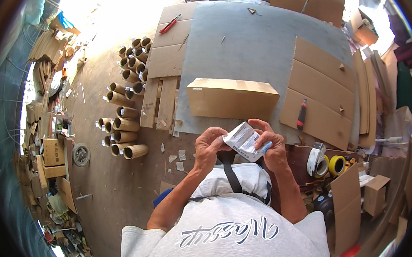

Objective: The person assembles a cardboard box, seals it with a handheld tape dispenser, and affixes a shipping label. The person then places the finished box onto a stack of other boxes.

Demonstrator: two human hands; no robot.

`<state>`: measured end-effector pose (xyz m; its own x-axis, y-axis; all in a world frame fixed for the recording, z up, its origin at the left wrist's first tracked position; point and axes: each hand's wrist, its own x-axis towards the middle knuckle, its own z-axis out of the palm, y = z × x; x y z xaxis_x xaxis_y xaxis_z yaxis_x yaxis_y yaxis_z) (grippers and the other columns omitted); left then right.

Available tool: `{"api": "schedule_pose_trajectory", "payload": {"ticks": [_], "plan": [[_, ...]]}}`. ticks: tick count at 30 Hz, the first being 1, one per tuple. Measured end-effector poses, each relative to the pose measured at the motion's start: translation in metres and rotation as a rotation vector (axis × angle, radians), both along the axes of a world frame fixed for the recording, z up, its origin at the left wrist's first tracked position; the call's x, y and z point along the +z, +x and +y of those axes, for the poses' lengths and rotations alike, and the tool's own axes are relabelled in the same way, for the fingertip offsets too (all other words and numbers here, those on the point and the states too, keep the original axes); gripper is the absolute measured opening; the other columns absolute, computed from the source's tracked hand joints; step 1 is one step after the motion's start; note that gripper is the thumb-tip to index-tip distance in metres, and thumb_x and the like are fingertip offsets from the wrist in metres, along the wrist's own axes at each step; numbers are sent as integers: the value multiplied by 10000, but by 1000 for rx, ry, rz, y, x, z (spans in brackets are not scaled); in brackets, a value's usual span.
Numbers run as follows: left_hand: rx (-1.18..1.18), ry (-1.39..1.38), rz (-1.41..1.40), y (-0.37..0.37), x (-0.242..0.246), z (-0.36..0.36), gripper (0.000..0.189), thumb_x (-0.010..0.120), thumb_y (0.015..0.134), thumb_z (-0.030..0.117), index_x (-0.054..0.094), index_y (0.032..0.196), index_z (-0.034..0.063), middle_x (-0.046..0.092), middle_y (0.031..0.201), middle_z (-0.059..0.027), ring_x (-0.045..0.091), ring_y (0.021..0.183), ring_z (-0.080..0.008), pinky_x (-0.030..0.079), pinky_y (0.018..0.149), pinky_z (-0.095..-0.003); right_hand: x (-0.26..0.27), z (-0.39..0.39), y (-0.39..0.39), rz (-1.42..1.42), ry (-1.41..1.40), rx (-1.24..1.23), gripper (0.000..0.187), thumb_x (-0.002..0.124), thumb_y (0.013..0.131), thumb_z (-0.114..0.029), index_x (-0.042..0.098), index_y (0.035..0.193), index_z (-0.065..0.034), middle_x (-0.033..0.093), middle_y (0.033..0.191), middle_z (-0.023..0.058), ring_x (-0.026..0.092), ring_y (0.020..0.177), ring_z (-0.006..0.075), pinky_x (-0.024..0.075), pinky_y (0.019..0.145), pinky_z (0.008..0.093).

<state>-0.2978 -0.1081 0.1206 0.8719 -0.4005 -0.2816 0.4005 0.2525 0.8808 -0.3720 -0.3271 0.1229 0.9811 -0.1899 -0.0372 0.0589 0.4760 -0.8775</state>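
Observation:
Between my two hands is a white printed label sheet, creased and bearing small writing and a barcode. My left hand pinches its left corner between thumb and fingers. With my right hand I grip the opposite side, where a small blue patch shows by the fingers. Just beyond the hands stands a closed cardboard box, long and low, with tape across its top. It rests near the front edge of a grey-topped worktable.
Flat cardboard sheets lie on the table's right, with a black-and-red utility knife on them. A red cutter lies at far left. Several cardboard tubes stand left of the table. A tape dispenser and yellow tape roll sit at right.

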Motion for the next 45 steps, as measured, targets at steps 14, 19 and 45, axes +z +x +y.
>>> {"api": "schedule_pose_trajectory", "payload": {"ticks": [14, 19, 45], "plan": [[48, 459, -518, -2, 10, -2, 136, 805, 913, -28, 757, 1034, 12, 720, 933, -13, 681, 849, -101, 551, 776, -252, 11, -24, -2, 187, -40, 349, 494, 577, 746, -131, 688, 1193, 46, 721, 1186, 183, 696, 1110, 254, 524, 1049, 348], [-67, 495, -560, -7, 15, -6, 100, 798, 901, -40, 763, 978, 12, 683, 909, -32, 650, 807, -116, 529, 726, -268, 27, -11, 13, 24, -1147, 154, 562, 740, 843, -246, 648, 1340, 2, 730, 1231, 162, 682, 1165, 260, 508, 1091, 406], [-264, 105, 12, -25, 38, -8, 205, 716, 1055, 217, 704, 992, 21, 678, 810, -16, 635, 778, -97, 521, 744, -278, 20, 13, 29, 112, -644, -128, 216, 711, 1039, -119, 664, 876, 16, 592, 677, 44, 497, 636, 92, 436, 564, 303]]}}
